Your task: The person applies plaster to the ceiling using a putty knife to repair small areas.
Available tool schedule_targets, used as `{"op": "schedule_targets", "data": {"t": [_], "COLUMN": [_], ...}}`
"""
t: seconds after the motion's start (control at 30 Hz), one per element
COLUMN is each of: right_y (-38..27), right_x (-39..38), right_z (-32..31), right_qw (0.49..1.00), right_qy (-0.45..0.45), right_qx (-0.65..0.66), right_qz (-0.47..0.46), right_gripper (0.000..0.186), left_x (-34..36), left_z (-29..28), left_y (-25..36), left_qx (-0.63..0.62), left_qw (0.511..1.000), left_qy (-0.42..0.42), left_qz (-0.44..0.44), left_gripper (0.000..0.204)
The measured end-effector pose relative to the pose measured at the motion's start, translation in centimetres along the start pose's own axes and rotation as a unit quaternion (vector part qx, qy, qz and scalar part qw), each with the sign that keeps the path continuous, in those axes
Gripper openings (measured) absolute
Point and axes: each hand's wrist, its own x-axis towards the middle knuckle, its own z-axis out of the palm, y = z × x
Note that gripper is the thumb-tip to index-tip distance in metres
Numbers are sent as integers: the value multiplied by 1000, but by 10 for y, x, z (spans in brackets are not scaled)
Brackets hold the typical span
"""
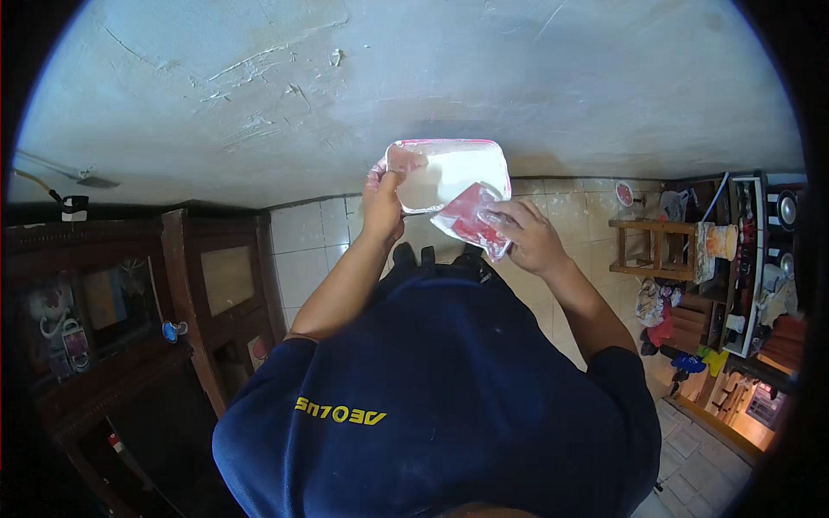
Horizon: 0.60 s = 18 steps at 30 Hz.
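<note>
The right hand (531,237) pinched a flat red spreader (471,214) by its right side, fingers laid along the face; where the thumb pressed could not be told. The spreader tilted over the near right corner of a shallow tray (404,162), its edges coated in white; whether it touched the rim was unclear. The left hand (382,203) clasped the tray's left end, thumb at the near side and fingers wrapped around the outside. White paste (445,180) lay inside, thick toward the middle and right, thin at the upper left. The step in hand looked to be working the spreader at the tray, gathering paste or scraping its blade; the next move seemed to call for a level tray and a firm pinch on the blade. Just beyond the tray rose a pale wall (561,86), with rough ridges at its upper left. Below lay floor tiles (302,233); a dark wooden cabinet (177,293) stood to the left, and a wooden stool (656,268) among household clutter to the right.
</note>
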Motion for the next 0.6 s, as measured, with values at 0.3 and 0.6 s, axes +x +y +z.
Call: {"op": "schedule_targets", "data": {"t": [0.3, 0.6], "right_y": [-24, 60], "right_x": [2, 39], "right_z": [-23, -48], "right_qw": [918, 851], "right_qy": [58, -279], "right_qx": [269, 165], "right_qz": [285, 412], "right_gripper": [22, 25], "left_x": [5, -12], "left_z": [-19, -4], "left_y": [-17, -11], "left_qx": [40, 159], "left_qw": [994, 973], "left_qy": [-16, -52], "left_qz": [99, 161], "left_gripper": [61, 65]}}
